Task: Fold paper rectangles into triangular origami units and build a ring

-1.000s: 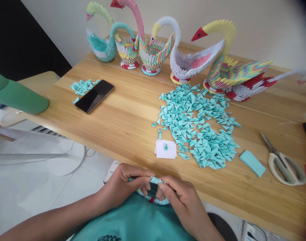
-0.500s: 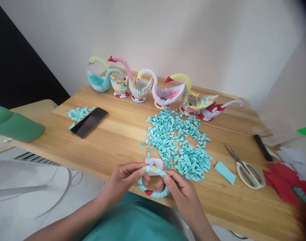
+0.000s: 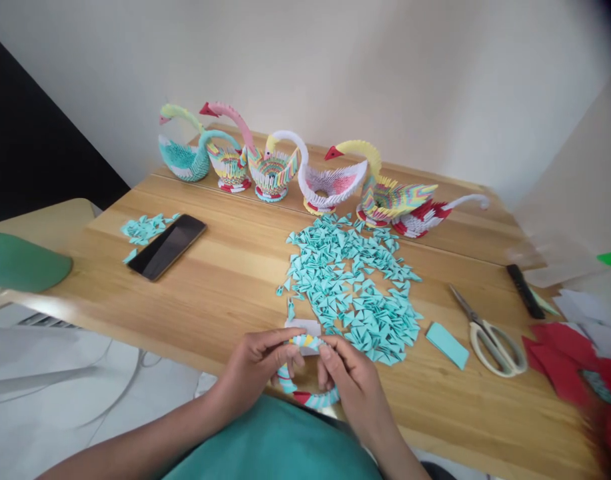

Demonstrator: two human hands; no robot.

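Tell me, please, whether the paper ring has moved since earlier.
Yes: in view, the paper ring has shifted toward the white card, from below it to overlapping it.

Left hand [image 3: 253, 363] and right hand [image 3: 353, 383] grip a multicoloured paper ring [image 3: 321, 400] at its far side. Turquoise folded pieces [image 3: 330, 273] lie heaped beyond; paper swans [image 3: 330, 183] stand behind the heap.

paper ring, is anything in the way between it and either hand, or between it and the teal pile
Nothing visible separates the paper ring from the left hand or right hand; both hold it. Toward the teal pile, white paper lies beyond the ring's far edge, partly hidden.
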